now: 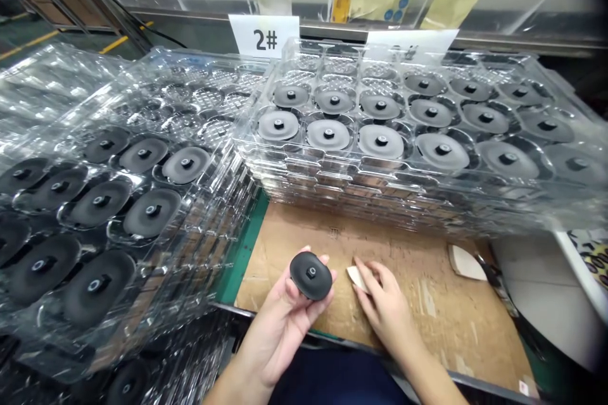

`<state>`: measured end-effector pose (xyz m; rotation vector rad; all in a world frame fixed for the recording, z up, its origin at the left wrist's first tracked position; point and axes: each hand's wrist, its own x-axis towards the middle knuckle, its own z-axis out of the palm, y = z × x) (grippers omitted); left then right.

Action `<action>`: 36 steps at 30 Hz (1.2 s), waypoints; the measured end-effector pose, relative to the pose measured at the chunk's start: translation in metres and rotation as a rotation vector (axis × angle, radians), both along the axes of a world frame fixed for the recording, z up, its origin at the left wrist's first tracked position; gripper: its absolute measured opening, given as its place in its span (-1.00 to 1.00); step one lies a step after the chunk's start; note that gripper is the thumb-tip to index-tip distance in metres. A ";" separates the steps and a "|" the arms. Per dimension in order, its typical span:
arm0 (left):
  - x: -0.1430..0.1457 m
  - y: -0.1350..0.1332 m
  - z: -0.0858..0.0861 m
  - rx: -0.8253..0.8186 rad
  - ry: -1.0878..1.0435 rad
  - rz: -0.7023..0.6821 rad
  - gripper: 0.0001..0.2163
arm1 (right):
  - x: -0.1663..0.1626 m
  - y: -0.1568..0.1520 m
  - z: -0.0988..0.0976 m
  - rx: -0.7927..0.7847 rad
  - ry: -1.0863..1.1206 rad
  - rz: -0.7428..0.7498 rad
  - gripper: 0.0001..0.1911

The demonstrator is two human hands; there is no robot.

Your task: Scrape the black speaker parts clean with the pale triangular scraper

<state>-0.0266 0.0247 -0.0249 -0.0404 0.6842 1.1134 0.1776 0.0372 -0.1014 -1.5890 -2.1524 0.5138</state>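
One black oval part (pixel 311 276) is sitting in the left hand (pixel 289 323), its raised centre facing up, while the fingers are grasping it around the edge. Just beside it, the right hand (pixel 387 307) is pinching a small pale piece (pixel 356 277), perhaps a pad, though the fingers are hiding much of it. Below both hands, a cardboard sheet (pixel 456 323) is covering the work surface, and a second pale piece (pixel 466 262) is lying near its right side. Beyond, a stack of clear trays (pixel 323 171) is holding rows of similar black parts (pixel 327 133); leftward, another tray stack (pixel 209 202) is carrying more. Behind them, a white card (pixel 242 41) is showing "2#".
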 end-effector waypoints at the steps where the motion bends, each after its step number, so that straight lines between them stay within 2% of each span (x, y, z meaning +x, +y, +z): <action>1: 0.001 0.001 0.001 -0.005 0.003 -0.002 -0.55 | 0.002 0.004 0.003 -0.014 0.030 0.001 -0.61; 6: 0.008 0.002 0.004 -0.012 0.017 -0.001 -0.56 | -0.002 0.003 0.017 -0.061 0.164 -0.007 -0.75; 10: 0.013 0.002 0.004 -0.003 0.021 -0.005 -0.55 | -0.013 -0.013 0.015 -0.087 0.243 0.029 -0.79; 13: 0.019 0.002 0.005 -0.006 0.039 -0.018 -0.51 | -0.012 -0.006 0.019 -0.108 0.298 -0.023 -0.78; 15: 0.025 0.002 0.006 -0.001 0.053 -0.045 -0.51 | -0.009 0.004 0.035 -0.114 0.341 -0.089 -0.78; 17: 0.032 0.002 0.010 0.022 0.075 -0.062 -0.53 | -0.009 0.010 0.062 -0.100 0.392 -0.159 -0.76; 19: 0.041 0.000 0.013 0.060 0.100 -0.065 -0.55 | -0.014 0.008 0.091 -0.031 0.439 -0.166 -0.70; 22: 0.051 -0.003 0.017 0.065 0.108 -0.134 -0.57 | -0.023 -0.003 0.124 0.097 0.451 0.006 -0.65; 24: 0.054 -0.006 0.019 0.038 0.140 -0.171 -0.56 | -0.025 -0.005 0.135 0.039 0.416 0.161 -0.69; 26: 0.056 -0.008 0.019 0.036 0.195 -0.163 -0.58 | -0.024 -0.002 0.139 -0.028 0.377 0.217 -0.74; 30: 0.053 -0.007 0.024 0.064 0.246 -0.191 -0.62 | -0.026 -0.004 0.136 0.174 0.381 0.090 -0.73; 32: 0.050 -0.005 0.029 0.069 0.276 -0.185 -0.53 | -0.027 -0.012 0.133 0.221 0.445 0.140 -0.69; 34: 0.049 -0.004 0.032 0.074 0.295 -0.169 -0.46 | -0.028 -0.018 0.133 0.186 0.496 0.188 -0.68; 36: 0.051 -0.005 0.034 0.091 0.283 -0.190 -0.44 | -0.030 -0.018 0.136 0.154 0.493 0.138 -0.71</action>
